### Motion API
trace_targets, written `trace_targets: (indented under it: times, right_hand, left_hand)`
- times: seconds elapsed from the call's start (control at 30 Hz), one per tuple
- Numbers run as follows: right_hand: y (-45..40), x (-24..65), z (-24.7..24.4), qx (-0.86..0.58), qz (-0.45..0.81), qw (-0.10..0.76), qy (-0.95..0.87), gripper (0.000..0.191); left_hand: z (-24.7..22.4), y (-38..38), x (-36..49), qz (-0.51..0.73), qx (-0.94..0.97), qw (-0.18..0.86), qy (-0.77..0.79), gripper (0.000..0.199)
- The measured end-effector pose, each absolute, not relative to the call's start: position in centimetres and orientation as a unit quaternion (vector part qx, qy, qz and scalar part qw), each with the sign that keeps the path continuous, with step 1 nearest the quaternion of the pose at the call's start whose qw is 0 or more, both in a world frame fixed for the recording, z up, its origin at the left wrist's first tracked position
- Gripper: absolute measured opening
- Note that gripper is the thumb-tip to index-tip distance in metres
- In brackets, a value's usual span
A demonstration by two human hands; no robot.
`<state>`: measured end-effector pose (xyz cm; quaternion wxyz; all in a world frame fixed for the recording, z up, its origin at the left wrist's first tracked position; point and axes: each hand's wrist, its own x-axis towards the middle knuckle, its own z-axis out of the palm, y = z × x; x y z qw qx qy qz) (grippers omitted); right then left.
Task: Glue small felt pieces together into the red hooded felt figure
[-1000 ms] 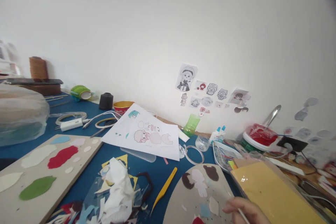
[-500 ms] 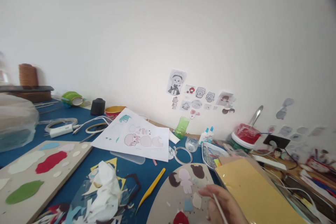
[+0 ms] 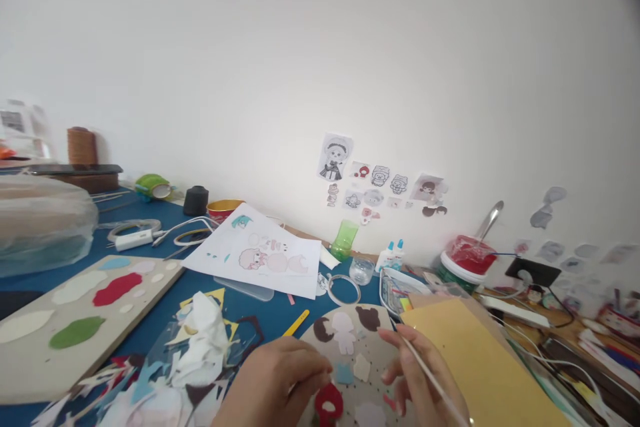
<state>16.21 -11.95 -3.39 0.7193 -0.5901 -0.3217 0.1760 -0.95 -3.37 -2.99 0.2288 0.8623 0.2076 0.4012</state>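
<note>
My left hand (image 3: 280, 377) is over the left edge of a rounded beige board (image 3: 320, 340), fingers pressed together beside a red felt-like cutout (image 3: 329, 402) with a hole. What its fingertips pinch, if anything, is hidden. A thin white stick (image 3: 425, 367) lies in my right hand (image 3: 417, 373) at the board's right side, the index finger stretched out. On the board lie a pale doll-shaped cutout (image 3: 343, 332), dark brown pieces (image 3: 369, 318), a light blue piece (image 3: 344, 373) and a cream piece (image 3: 362, 367). Yellow tweezers (image 3: 297, 323) are partly covered by my left hand.
A board with coloured cutouts (image 3: 135, 307) lies at left, beside a heap of scraps (image 3: 203, 340). Printed paper (image 3: 260, 253) and a clear jar (image 3: 361, 271) are behind. A yellow envelope (image 3: 470, 347) lies at right, near a tub (image 3: 467, 263) and glue bottles (image 3: 390, 257).
My left hand has come into view at the board's left side, covering part of the tweezers. My right hand still has the stick and sits slightly higher in view. The camera view has shifted left.
</note>
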Motion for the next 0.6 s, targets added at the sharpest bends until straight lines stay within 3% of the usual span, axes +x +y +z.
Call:
trace_targets:
  times: [0.17,0.6]
  right_hand:
    - [-12.2,15.4,-3.1,-0.574,0.216,0.735,-0.291,0.055]
    - [-13.5,14.7,-3.3,-0.500,0.352,0.696,-0.376,0.031]
  left_hand:
    - [-2.8,-2.5,-1.8,0.409,0.843,0.252,0.243,0.022]
    - [-1.9,-3.1,-1.7,0.331,0.869,0.284,0.233,0.018]
